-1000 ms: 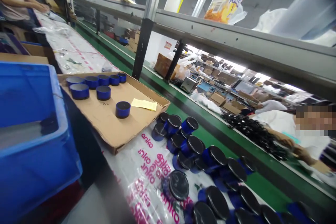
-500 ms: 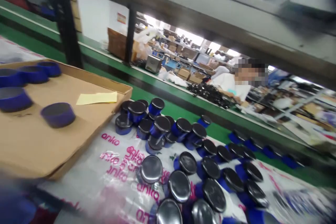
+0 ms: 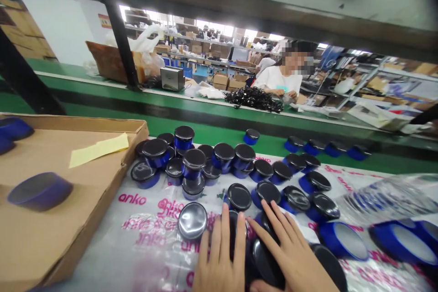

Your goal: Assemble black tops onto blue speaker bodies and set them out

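My left hand (image 3: 221, 253) reaches in from the bottom with its fingers stretched out, resting on or just over round blue pieces with glossy black tops. Beside it my right hand (image 3: 292, 253) is spread, its fingertips at a black-topped piece (image 3: 268, 191) and its palm over others. Neither hand is closed round anything. Left of my hands stands one black-topped piece (image 3: 192, 221), shiny with reflected light. More of them, some stacked, form a cluster (image 3: 194, 159) behind. The pieces under my hands are partly hidden.
An open cardboard tray (image 3: 92, 219) with blue pieces and a yellow paper strip (image 3: 99, 149) lies left. Right are blue pieces with pale insides (image 3: 347, 239) and a clear plastic bottle (image 3: 393, 198). Plastic printed "anko" (image 3: 132, 199) covers the surface. Across the green bench sits a person (image 3: 278, 77).
Both my hands have come into view from below, over the black-topped pieces. The view has levelled and shifted right, showing more blue pieces and the bottle.
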`<action>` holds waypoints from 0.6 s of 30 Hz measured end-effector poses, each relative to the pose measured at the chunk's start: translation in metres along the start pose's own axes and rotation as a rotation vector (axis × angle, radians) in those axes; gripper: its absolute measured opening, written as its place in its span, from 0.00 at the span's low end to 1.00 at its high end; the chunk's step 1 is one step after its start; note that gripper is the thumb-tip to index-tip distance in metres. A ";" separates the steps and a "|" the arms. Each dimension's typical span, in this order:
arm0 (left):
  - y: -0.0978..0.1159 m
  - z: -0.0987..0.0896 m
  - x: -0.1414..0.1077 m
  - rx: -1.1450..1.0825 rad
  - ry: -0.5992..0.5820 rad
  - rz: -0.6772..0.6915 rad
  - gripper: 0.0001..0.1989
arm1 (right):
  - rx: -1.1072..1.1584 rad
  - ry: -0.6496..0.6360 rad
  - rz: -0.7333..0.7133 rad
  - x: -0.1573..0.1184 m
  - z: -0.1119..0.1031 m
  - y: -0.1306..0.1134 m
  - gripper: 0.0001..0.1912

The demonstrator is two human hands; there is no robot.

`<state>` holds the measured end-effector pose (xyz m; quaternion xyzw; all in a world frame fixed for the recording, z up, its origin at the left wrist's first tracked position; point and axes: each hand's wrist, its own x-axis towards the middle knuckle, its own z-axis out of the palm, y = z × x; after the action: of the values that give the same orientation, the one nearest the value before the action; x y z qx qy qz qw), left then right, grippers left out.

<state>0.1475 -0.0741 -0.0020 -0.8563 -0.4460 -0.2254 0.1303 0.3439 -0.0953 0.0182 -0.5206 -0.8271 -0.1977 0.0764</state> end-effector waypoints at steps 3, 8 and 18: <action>-0.003 0.007 0.002 0.075 -0.013 0.074 0.22 | -0.012 0.082 -0.060 0.000 -0.003 0.003 0.43; -0.011 0.007 0.002 0.027 -0.063 0.178 0.28 | 0.084 0.003 -0.091 0.002 -0.007 0.009 0.47; 0.010 0.010 0.021 -0.070 -0.215 -0.100 0.37 | 0.347 -0.341 -0.121 0.011 -0.003 0.028 0.46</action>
<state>0.1686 -0.0610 -0.0005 -0.8565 -0.4911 -0.1538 0.0402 0.3635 -0.0771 0.0313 -0.4751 -0.8792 0.0339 0.0123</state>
